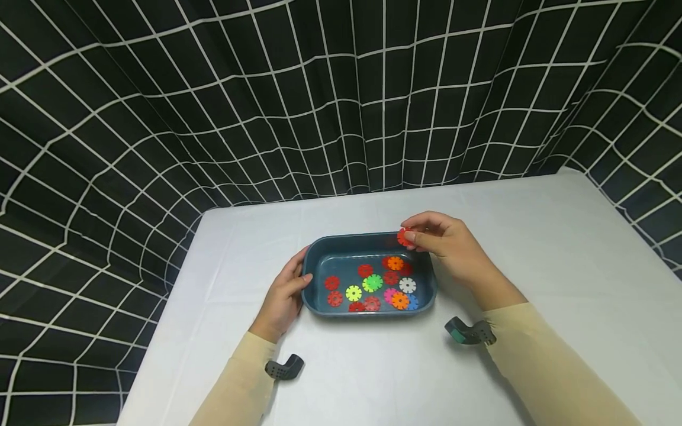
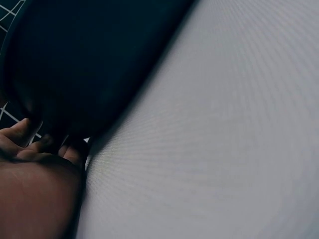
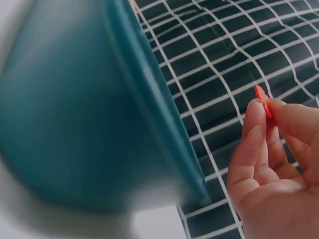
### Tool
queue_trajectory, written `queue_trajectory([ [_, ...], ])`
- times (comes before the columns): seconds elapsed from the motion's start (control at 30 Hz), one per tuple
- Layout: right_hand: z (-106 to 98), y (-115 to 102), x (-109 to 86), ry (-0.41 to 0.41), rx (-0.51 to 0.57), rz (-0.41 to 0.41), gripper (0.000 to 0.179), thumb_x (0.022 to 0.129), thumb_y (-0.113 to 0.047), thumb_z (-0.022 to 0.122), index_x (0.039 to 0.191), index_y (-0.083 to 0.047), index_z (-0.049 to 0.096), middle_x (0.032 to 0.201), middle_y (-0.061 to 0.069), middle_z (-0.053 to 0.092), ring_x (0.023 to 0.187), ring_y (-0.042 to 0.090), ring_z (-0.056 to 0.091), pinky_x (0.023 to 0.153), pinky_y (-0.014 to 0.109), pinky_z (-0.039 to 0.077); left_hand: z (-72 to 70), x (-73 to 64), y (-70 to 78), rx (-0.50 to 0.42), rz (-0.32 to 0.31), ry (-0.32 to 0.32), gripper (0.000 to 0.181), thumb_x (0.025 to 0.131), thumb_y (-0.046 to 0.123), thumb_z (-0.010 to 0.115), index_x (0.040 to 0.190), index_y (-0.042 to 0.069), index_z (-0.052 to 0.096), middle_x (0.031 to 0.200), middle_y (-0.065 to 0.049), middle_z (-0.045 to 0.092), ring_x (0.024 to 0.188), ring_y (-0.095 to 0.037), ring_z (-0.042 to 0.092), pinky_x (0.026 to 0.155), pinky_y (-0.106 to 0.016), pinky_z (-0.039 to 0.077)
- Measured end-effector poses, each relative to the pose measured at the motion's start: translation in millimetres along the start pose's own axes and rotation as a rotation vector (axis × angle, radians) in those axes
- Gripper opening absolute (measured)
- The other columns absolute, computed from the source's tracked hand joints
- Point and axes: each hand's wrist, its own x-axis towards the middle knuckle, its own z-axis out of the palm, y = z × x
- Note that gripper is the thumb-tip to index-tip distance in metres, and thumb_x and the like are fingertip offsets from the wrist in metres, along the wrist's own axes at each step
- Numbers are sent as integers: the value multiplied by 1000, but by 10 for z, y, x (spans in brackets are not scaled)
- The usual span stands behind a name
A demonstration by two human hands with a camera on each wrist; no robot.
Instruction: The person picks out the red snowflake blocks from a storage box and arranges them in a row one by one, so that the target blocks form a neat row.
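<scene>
A dark teal plastic basin [image 1: 367, 313] sits on the white-covered table, holding several notched plastic discs in red, orange, yellow, green, pink, white and blue. My left hand [image 1: 285, 296] grips its left end, thumb over the rim and fingers along the outside. In the left wrist view this hand [image 2: 40, 184] is dark, close against the basin wall [image 2: 89, 59]. Over the basin's far right corner, my right hand [image 1: 453, 245] pinches a red notched disc [image 1: 402, 238] between thumb and fingers. The right wrist view shows that disc [image 3: 262, 99] edge-on at the fingertips.
A white cloth [image 1: 373, 367] covers the table. Behind it and to both sides hangs a black curtain with a white grid [image 1: 330, 100]. Dark devices are worn at the left wrist [image 1: 285, 368] and the right wrist [image 1: 469, 332].
</scene>
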Motion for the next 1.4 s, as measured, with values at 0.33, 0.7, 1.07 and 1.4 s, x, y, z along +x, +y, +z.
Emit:
queue_trajectory([
  [0.33,-377,189,-157,90,-116,49,33,105,-29,78,130,-8,74,107,7,77,91,34,68,67,36,57,-7,-8,17,8,7,-7,61,109,-1,49,168,6,38,171,-5,40,158,-18,33,126,-35,29],
  [0.7,-757,515,-297,143,-185,76,34,106,-22,75,133,-1,71,116,7,77,100,16,73,86,21,59,-11,0,14,2,7,-3,62,109,-1,49,169,5,36,171,-6,39,158,-19,33,127,-37,27],
  [1.07,-928,826,-398,226,-460,162,33,110,-31,69,130,-5,73,119,16,74,108,28,60,91,29,48,-2,15,19,-2,11,-10,61,109,-2,48,168,5,36,171,-8,41,158,-22,34,128,-40,27],
  [1.4,-887,874,-392,226,-607,111,18,106,-12,73,122,-3,75,111,18,73,101,36,60,87,46,47,-9,5,16,-4,14,-17,62,108,-2,48,168,4,36,170,-9,41,158,-22,34,127,-39,28],
])
